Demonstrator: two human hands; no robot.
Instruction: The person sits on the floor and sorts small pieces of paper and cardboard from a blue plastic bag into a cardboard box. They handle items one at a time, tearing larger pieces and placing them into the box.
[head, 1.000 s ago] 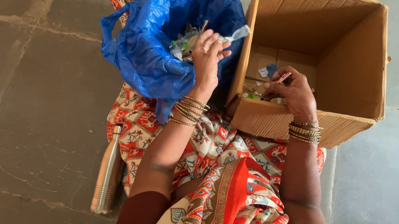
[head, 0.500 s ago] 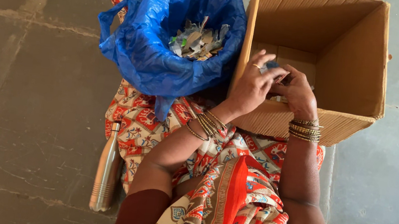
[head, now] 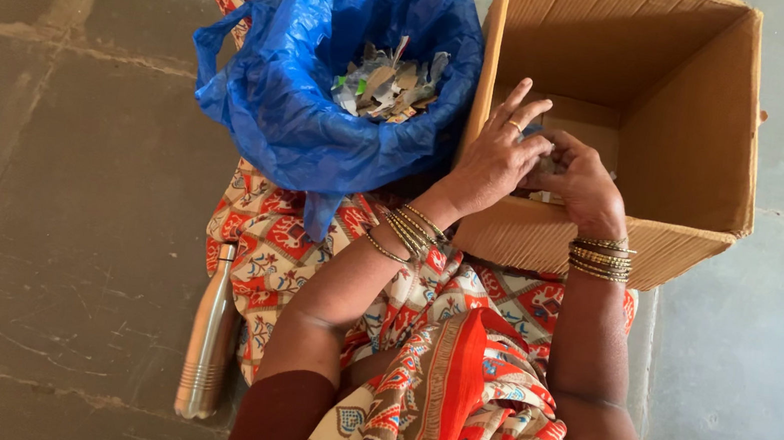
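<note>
Both hands sit inside the open cardboard box (head: 698, 119), close to its near wall. The left hand (head: 497, 153) lies flat-ish w/ fingers spread wide, ring on one finger, reaching over the box's left wall; it rests against the right hand (head: 578, 184), which is curled, knuckles up, over small scraps on the box bottom (can't tell what it pinches, if anything; the hands hide it). Bangles on both wrists. Just to the left of the left hand, touching the box's outer wall, stands a blue plastic bag (head: 296, 107), mouth open, w/ a heap of torn paper and foil bits (head: 385, 78) inside. Near the left elbow, lower and farther left, a steel bottle (head: 207, 337) lies on the floor beside the patterned red-and-cream cloth (head: 449, 399) of the person's lap. The surface is a grey stone-slab floor (head: 63, 187), worn and dusty, w/ wide rough joints between slabs; nothing else of the room shows, only floor on every side.
</note>
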